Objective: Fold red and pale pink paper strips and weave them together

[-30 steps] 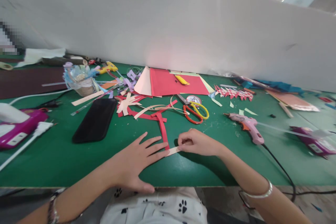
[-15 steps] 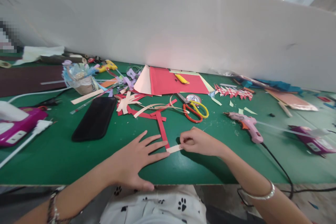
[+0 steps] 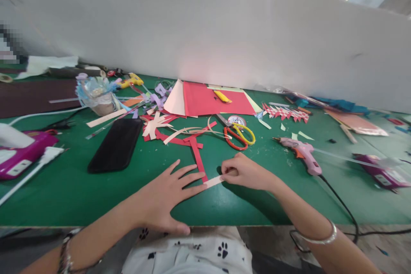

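Observation:
My left hand [image 3: 163, 197] lies flat on the green table [image 3: 64, 188] with fingers spread, its fingertips pressing one end of a pale paper strip [image 3: 212, 182]. My right hand [image 3: 245, 172] pinches the other end of that strip between thumb and fingers. A red paper strip [image 3: 199, 160] runs from the pile of cuttings down to the point where the hands meet.
A black phone [image 3: 117, 144] lies left of the hands. Red-and-yellow scissors [image 3: 239, 134], red paper sheets [image 3: 208, 102], and a pink glue gun [image 3: 303, 154] with its cable sit beyond. Magenta devices [image 3: 22, 154] stand at the left and right edges. A white partition rises behind.
My right hand has shifted slightly up and away with the strip end; the left hand stays flat in place.

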{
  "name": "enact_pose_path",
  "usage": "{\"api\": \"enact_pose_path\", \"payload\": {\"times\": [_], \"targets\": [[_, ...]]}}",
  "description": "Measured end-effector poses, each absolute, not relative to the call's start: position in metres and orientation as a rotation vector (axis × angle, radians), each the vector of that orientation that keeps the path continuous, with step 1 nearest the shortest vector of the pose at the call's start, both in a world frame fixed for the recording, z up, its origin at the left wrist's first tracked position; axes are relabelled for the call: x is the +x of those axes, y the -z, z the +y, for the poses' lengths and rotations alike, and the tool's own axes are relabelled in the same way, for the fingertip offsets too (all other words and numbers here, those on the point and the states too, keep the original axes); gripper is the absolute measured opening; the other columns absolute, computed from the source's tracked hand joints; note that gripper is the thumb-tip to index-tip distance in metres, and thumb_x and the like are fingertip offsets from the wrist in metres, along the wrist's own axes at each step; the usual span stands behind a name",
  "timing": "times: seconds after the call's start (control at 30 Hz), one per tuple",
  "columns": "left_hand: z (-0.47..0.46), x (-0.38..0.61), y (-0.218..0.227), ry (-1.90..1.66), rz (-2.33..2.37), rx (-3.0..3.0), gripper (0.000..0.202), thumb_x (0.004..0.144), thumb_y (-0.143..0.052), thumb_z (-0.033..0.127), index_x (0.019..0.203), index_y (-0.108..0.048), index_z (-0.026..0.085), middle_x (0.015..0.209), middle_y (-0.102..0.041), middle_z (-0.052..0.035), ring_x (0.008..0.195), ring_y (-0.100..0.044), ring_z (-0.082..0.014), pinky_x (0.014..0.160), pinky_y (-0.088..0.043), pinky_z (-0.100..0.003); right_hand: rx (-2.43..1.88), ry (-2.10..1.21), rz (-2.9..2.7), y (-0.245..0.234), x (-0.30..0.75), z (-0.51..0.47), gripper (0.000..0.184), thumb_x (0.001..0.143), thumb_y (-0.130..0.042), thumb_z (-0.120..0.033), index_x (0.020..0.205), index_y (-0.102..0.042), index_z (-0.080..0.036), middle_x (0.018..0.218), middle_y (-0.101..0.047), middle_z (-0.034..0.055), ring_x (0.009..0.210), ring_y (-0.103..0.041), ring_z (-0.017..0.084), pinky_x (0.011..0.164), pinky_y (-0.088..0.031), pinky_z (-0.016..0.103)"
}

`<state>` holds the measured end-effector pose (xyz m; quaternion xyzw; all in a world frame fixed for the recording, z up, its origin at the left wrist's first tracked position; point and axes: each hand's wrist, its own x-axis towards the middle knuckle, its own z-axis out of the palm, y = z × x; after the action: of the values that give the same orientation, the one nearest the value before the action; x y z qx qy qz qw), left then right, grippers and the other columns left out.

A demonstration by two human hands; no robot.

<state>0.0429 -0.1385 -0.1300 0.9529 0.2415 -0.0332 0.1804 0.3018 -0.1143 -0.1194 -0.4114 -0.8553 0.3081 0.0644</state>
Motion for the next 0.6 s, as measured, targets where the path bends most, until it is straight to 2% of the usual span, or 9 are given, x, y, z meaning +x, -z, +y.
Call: {"api": "enact_pose_path", "payload": {"times": [0.2,0.3,0.5,0.6], "targets": [[-0.138,0.042,0.133,0.043,0.661,2.722,0.075,0.073,-0.044,0.065,0.138,-0.021,0.036,0.146,-0.022,-0.001,0.13,-0.022,-0.0338,0.104,0.0,-0.059,-1.296,-0.768,-2.648,0.123,0.303,-0.11,0.02,0.08,-0.053,-0.029,0.064,-0.052,-0.017,0.045,-0.044,-0.0089,0.045,-0.032,0.005,0.074,-0.028,0.027],[-0.139,0.041,0.133,0.014,0.659,2.726,0.074,0.073,-0.043,0.065,0.137,-0.022,0.036,0.145,-0.024,-0.0017,0.13,-0.024,-0.033,0.104,-0.001,-0.059,-1.326,-0.683,-2.719,0.123,0.305,-0.104,0.017,0.08,-0.054,-0.028,0.067,-0.054,-0.017,0.051,-0.052,-0.007,0.049,-0.04,0.006,0.076,-0.028,0.029],[-0.139,0.041,0.13,-0.001,0.672,2.686,0.074,0.072,-0.043,0.068,0.136,-0.025,0.036,0.144,-0.028,-0.0024,0.129,-0.025,-0.0325,0.104,0.001,-0.059,-1.487,0.023,-2.677,0.11,0.3,-0.078,0.005,0.08,-0.053,-0.02,0.08,-0.057,-0.016,0.083,-0.06,0.0057,0.078,-0.055,0.019,0.077,-0.033,0.034],[-0.14,0.041,0.129,0.004,0.681,2.675,0.072,0.072,-0.044,0.067,0.136,-0.026,0.037,0.144,-0.028,-0.0023,0.13,-0.024,-0.0326,0.104,0.001,-0.06,-1.347,-0.005,-2.562,0.107,0.282,-0.06,0.017,0.082,-0.051,-0.023,0.098,-0.054,-0.017,0.096,-0.057,0.0077,0.085,-0.055,0.019,0.074,-0.038,0.031]]}}
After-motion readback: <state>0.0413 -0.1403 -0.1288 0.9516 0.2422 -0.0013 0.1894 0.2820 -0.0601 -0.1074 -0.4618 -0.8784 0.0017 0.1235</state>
